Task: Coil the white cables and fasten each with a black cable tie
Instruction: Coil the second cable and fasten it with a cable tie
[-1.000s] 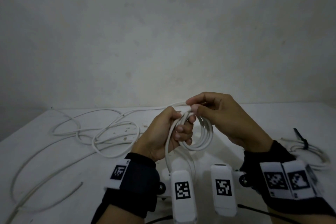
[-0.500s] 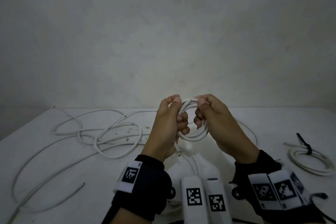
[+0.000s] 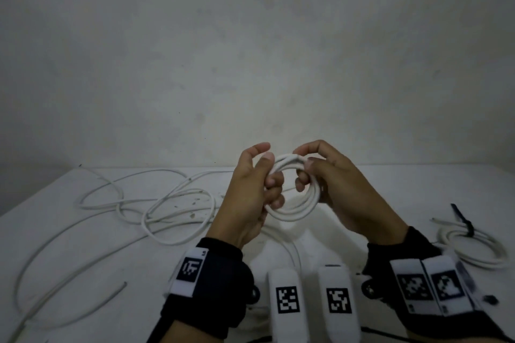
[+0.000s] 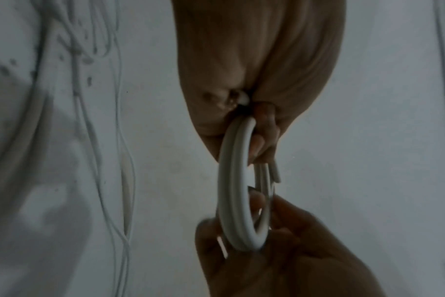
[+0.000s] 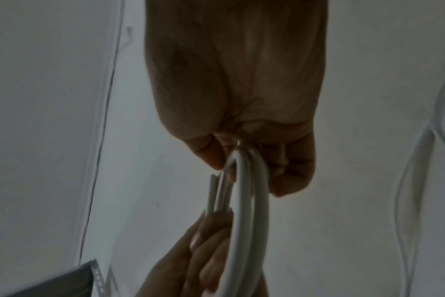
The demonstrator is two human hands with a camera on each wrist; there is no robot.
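Note:
A small coil of white cable (image 3: 295, 211) hangs above the table, held between both hands. My left hand (image 3: 259, 184) grips the coil's left side with curled fingers. My right hand (image 3: 315, 175) pinches the coil's top and right side, its lower fingers hooked through the loop. In the left wrist view the coil (image 4: 238, 193) shows edge on, with a cut cable end (image 4: 276, 172) sticking out beside it. The right wrist view shows the same coil (image 5: 252, 221) and loose cable ends (image 5: 213, 193). No black tie is on this coil.
Loose white cables (image 3: 156, 203) sprawl over the left of the white table (image 3: 376, 189). At the right lies a coiled cable (image 3: 473, 250) fastened with a black tie (image 3: 464, 221). A small dark piece (image 3: 489, 299) lies near the right wrist. A bare wall stands behind.
The loose tail has been drawn into the coil, which is now rounder. Both hands have shifted their hold to its top and sides and lifted it slightly.

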